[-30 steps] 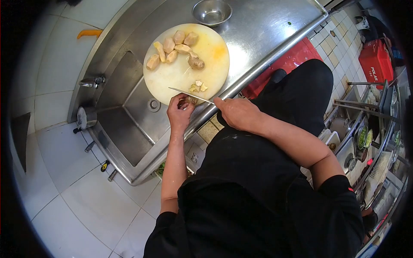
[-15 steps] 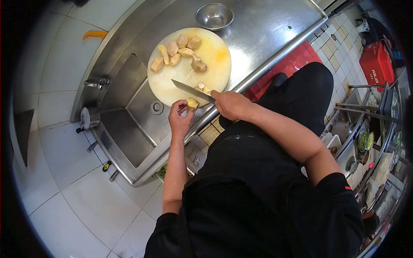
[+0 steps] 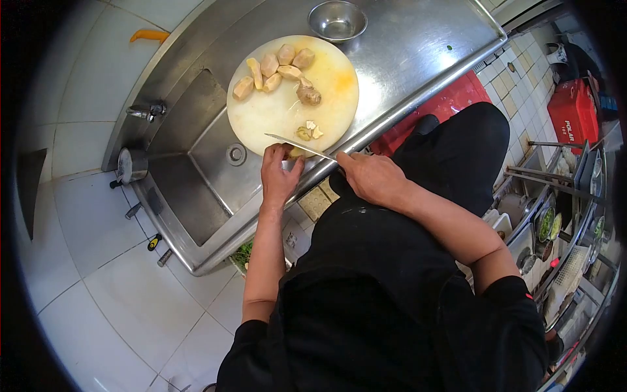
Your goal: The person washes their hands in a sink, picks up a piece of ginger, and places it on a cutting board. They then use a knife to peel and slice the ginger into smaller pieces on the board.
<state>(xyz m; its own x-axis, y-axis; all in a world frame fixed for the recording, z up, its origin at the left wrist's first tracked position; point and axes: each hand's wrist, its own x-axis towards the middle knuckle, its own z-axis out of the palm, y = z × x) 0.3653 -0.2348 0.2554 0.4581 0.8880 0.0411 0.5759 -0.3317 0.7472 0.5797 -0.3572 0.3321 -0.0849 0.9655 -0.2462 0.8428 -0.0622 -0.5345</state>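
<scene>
My right hand is closed round the handle of a kitchen knife, its blade pointing left over the near edge of a round white cutting board. Under the blade, my left hand pinches a yellow piece of ginger, mostly hidden by fingers and knife. Just beyond lie small cut-off scraps. Several peeled, pale tuber pieces are grouped at the board's far side. A knobby, brown-skinned piece of ginger rests beside them.
The board lies on a steel sink counter, beside a steel bowl. To the left are the sink basin, a tap and a metal pot. An orange-handled tool is near the wall. Racks with trays stand right.
The knife has come down and its blade has turned flatter, now over the ginger in my left hand. My left fingers have curled over the piece. The view has shifted slightly.
</scene>
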